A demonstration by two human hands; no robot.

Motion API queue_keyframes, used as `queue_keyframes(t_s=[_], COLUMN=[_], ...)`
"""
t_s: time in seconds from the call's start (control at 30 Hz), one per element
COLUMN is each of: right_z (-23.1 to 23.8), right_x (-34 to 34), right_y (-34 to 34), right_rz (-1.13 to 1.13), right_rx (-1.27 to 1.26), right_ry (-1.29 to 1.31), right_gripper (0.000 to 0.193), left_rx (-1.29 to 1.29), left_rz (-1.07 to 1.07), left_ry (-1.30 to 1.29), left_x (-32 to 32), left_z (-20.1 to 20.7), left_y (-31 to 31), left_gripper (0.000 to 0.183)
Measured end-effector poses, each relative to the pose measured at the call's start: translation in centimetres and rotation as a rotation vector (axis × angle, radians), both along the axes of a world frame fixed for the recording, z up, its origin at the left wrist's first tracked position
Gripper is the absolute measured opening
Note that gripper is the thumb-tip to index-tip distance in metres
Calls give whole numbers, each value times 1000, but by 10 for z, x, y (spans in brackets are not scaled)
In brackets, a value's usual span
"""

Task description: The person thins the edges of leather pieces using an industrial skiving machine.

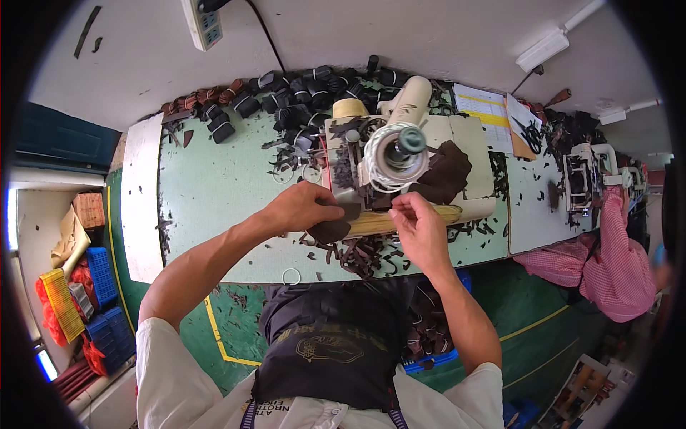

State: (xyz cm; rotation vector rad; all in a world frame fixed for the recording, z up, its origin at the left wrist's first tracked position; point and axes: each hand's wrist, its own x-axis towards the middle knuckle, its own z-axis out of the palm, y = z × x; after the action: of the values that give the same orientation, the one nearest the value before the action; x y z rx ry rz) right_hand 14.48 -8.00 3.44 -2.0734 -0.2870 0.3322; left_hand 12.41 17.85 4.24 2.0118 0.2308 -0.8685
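A cream bench machine [411, 100] stands before me, with a round knob and white cord wound around its head. My left hand [304, 207] is at its left front, thumb and fingers closed on a dark brown leather-like piece [330, 230]. My right hand [423, 232] is at the machine's front right, its thumb and fingertips pinched together; what lies between them I cannot make out. Below the fingers runs a yellowish strip [379, 222] along the machine's front edge. More dark brown pieces [449, 171] lie on the machine's right side.
Tied dark bundles [300, 89] line the wall. Dark trimmings [361, 257] litter the pale green table [214, 193]. Papers [482, 107] and scissors [530, 134] lie to the right. Beyond, a person in a pink checked garment [618, 272] works at another machine. Crates [103, 275] stand left.
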Motion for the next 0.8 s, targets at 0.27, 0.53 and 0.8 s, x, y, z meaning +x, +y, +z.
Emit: queue_keyframes(t_s=[0.27, 0.53, 0.8], right_z=[9, 13, 8], right_x=[15, 27, 22], right_y=[7, -13, 2], right_rz=[206, 250, 317], right_rx=[-262, -221, -282], right_ry=[-285, -71, -238], right_gripper=[28, 19, 23], left_rx=[56, 1, -154], left_rz=[40, 50, 94], left_ry=[-43, 78, 6], left_x=[14, 5, 8], left_z=[-13, 2, -7], left_y=[-13, -8, -18], left_gripper=[40, 39, 35])
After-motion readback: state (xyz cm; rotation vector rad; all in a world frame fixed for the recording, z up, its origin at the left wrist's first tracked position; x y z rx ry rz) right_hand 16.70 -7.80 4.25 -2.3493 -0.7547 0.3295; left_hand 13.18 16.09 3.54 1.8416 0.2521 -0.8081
